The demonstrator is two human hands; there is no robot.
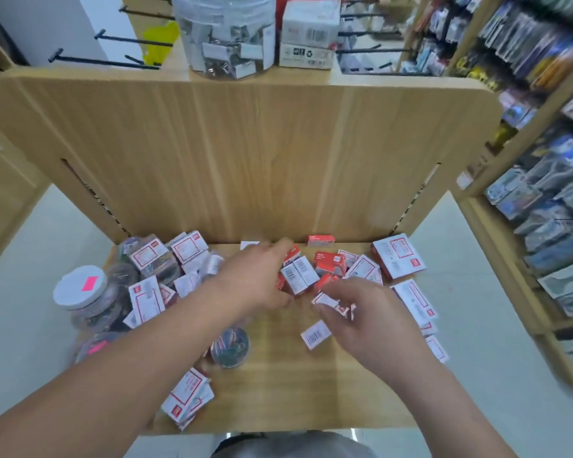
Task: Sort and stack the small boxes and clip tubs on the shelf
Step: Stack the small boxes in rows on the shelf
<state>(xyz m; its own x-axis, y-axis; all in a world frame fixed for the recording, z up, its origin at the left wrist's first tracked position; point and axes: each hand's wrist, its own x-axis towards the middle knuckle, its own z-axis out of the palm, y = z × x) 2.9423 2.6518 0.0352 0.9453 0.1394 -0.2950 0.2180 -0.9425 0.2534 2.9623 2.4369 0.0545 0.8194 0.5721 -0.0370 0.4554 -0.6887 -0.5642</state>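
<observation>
Both hands worked the middle of the pale wood-grain laminate shelf (311, 391). Your left hand (258, 276) spanned a clutch of small red-and-white cardboard boxes (300, 276), fingers behind and thumb in front. Your right hand (364, 319), just beside it, pinched one small white box with a red frame (328, 301) in curled fingertips. Motion blur softened both grips.

The clutch looked to be loose, smooth-sided card held only at its ends. An off-centre squeeze could have buckled it and scattered boxes over the board.

Your left forearm crossed above a small round clear plastic tub of coloured paper clips (230, 347), which looked likely to roll if nudged. It also passed close to flat white red-framed cartons (187, 398) piled at the shelf's front lip. A brush of the arm might have sent those to the floor.

At the left, a clear plastic jar with a scalloped white lid and pink sticker (80, 289) stood beside a jumbled heap of glossy tubs and cartons (153, 259). The heap seemed a poor footing for any stack.
</observation>
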